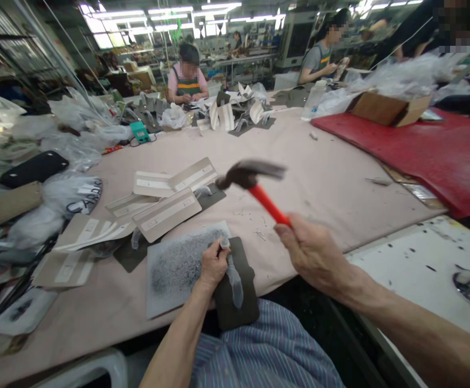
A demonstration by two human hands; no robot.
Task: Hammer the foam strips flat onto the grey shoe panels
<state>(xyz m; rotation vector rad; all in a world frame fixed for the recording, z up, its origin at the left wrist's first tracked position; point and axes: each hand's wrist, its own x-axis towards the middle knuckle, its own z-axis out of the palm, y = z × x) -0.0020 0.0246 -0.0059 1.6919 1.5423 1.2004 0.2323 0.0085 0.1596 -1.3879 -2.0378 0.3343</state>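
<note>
My right hand [311, 250] is wrapped round the red handle of a claw hammer [265, 196], raised above the table and slightly blurred. Below and to its left, my left hand [214, 264] is closed round a short metal punch [224, 243]; only its round silver top shows. The punch stands over a dark olive panel [245, 269] that carries a strip wrapped in clear plastic [235, 283]. This panel lies partly on a grey, pitted board [174, 269] and overhangs the table edge towards my lap. The punch's lower end is hidden by my fingers.
Several beige-backed panels [166, 215] lie stacked beyond the board. Plastic bags [73, 151] crowd the left side. A red sheet [413, 156] with a cardboard box [384, 108] lies at the right, near a white machine top [424, 264]. Co-workers [187, 75] sit across the table.
</note>
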